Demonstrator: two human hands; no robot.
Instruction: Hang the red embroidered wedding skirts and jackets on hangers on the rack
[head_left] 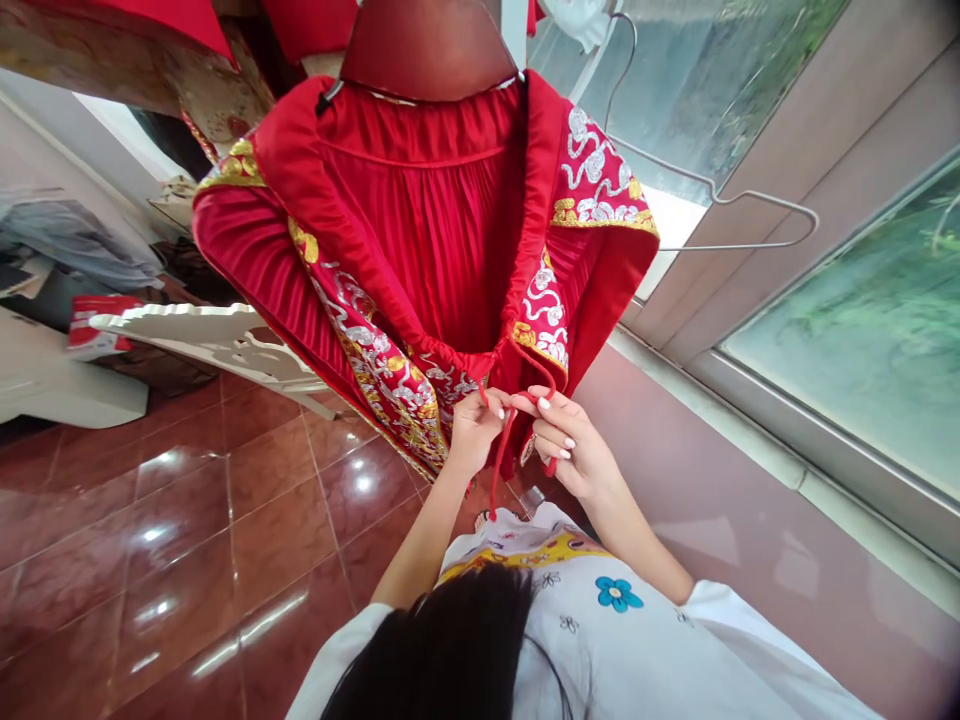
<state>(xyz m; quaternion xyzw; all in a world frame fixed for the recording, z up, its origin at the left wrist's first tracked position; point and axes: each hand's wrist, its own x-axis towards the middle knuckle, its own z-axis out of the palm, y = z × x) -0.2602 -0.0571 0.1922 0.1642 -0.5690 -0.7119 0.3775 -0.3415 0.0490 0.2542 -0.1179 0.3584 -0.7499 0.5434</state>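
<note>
A red pleated skirt with silver and gold embroidered panels hangs by its waistband from clips at the top, its opening facing me. Red drawstring cord comes out of the waistband at the front. My left hand pinches the cord between thumb and fingertips. Close beside it, my right hand grips the cord too, the other fingers curled; one end of the cord dangles below the left fingertips. The fingertips of both hands nearly meet, so the exact crossing of the cord is partly hidden.
A wire hanger hangs to the right by the window frame. White carved furniture stands behind the skirt on the left. Further left are a white cabinet and folded cloth. Glossy brown tiles cover the floor.
</note>
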